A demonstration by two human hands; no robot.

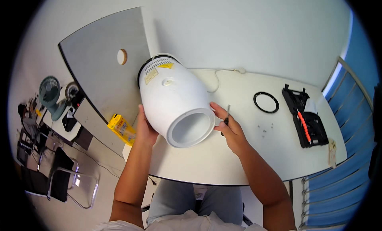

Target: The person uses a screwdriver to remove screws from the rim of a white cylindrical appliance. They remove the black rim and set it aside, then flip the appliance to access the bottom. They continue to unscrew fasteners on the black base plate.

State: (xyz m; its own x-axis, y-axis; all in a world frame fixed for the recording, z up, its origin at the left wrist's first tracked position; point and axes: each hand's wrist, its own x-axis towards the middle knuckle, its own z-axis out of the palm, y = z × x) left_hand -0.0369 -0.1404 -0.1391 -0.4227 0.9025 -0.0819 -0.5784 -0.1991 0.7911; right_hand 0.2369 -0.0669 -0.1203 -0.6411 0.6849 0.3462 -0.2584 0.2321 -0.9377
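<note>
White walls (246,32) surround a pale bench (199,167) with a curved, dark front edge; a grey partition (95,56) stands at its left end, and blue fabric (338,183) shows behind metal rails on the right. Toward the left of the bench, a large white housing (171,95), egg-shaped and vented near its far end, lies tilted with its round opening facing the seated person. The left hand (146,129) has its grip against the housing's left side, fingers largely hidden. The right hand (231,131) has its fingertips at the opening's right rim, its grip also closed around a dark screwdriver (228,113), shaft pointing up. Holding both sides probably keeps the rounded body from rolling; keeping the tool in hand likely saves reaching for it.

Right of the hands, a black ring (255,99) lies flat, with small screws (264,131) scattered nearer the person, perhaps grouped to stay findable. Beyond them sits an open black tool case (316,131) near the right edge. On the left, the partition and a yellow package (122,129) limit movement; more room lies rightward, between the right hand and the screws. How the housing's far end is supported, I cannot tell.
</note>
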